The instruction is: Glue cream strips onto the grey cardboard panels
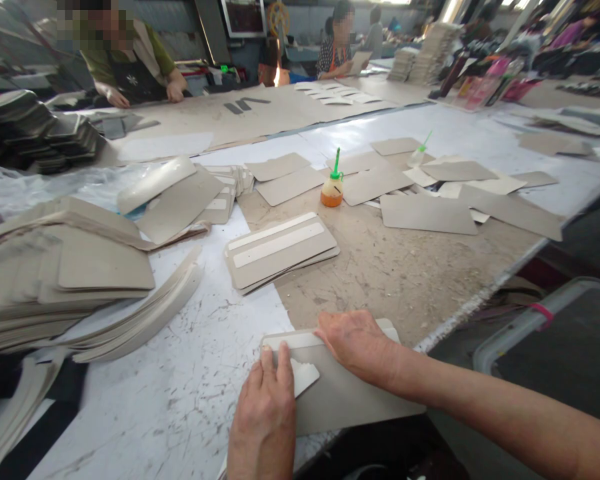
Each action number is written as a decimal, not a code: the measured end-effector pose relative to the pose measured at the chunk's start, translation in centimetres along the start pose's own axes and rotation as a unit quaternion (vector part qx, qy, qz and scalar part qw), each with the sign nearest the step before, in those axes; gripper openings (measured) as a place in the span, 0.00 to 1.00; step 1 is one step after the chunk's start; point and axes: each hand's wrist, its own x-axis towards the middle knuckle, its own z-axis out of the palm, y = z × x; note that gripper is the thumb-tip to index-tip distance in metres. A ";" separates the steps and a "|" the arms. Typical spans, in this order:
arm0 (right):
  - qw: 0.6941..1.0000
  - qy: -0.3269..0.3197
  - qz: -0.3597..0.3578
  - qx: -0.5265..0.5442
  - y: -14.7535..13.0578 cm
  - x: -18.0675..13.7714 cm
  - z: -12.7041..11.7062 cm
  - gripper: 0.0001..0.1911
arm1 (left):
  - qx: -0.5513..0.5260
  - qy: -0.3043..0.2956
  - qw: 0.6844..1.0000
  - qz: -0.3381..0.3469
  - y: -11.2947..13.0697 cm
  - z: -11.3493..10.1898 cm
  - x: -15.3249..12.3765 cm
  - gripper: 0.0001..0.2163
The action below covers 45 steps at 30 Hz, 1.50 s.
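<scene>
A beige rectangular panel [350,400] with rounded corners lies at the table's near edge, a pale strip [305,341] running along its far side. My left hand [265,407] rests on the panel's left part, fingers stretched forward and fingertips on the strip's left end. From beside those fingers a small white scrap with a ragged edge [305,377] sticks out; whether the hand pins it I cannot tell. My right hand [357,347] presses on the strip further right, fingers curled closed; what is under them is hidden.
Ahead lies a small stack of panels with pale strips [280,250]. Beyond stands a green-tipped squeeze bottle [332,193] with orange liquid, beside loose panels [427,213]. Panel piles [105,257] and curved strips [150,313] lie left. A co-worker [135,67] stands across the table.
</scene>
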 end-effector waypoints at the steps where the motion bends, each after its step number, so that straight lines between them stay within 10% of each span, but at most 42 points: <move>1: 1.000 0.003 -0.002 0.001 0.0 0.1 0.1 0.13 | 0.003 -0.006 1.000 0.000 0.0 -0.2 0.1 0.21; 15: 0.999 0.033 0.006 -0.010 0.5 0.2 0.8 0.11 | 0.074 -0.097 0.993 -0.001 1.3 -1.6 1.7 0.23; 25: 0.991 -0.006 0.048 0.121 6.6 -3.5 -0.9 0.10 | 0.118 -0.034 0.992 0.007 1.3 -1.1 1.8 0.23; 45: 0.990 -0.023 0.083 0.115 6.4 -2.9 -0.6 0.09 | 0.093 -0.011 0.994 0.052 0.6 -0.9 1.7 0.21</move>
